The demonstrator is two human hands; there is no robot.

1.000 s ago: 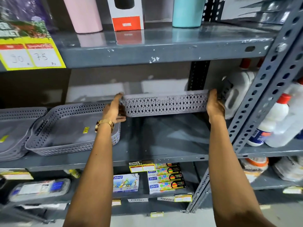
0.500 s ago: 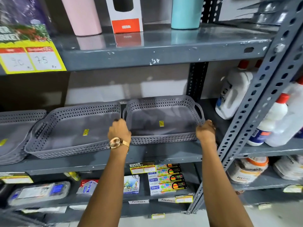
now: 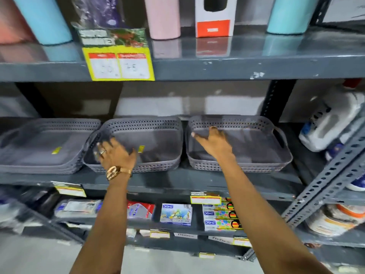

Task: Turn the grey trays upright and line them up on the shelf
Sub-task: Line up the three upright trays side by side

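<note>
Three grey tray spots on the middle shelf (image 3: 177, 180) — a left stack of trays (image 3: 45, 147), one middle tray (image 3: 154, 139), one right tray (image 3: 246, 143), two hands — left hand (image 3: 116, 153), right hand (image 3: 214, 141), two turquoise tumblers, one pink tumbler (image 3: 164, 18), one boxed bottle (image 3: 215, 16).

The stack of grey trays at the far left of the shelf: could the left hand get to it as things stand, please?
Probably yes: the left hand hovers over the middle tray, right beside the stack, with nothing between them.
</note>
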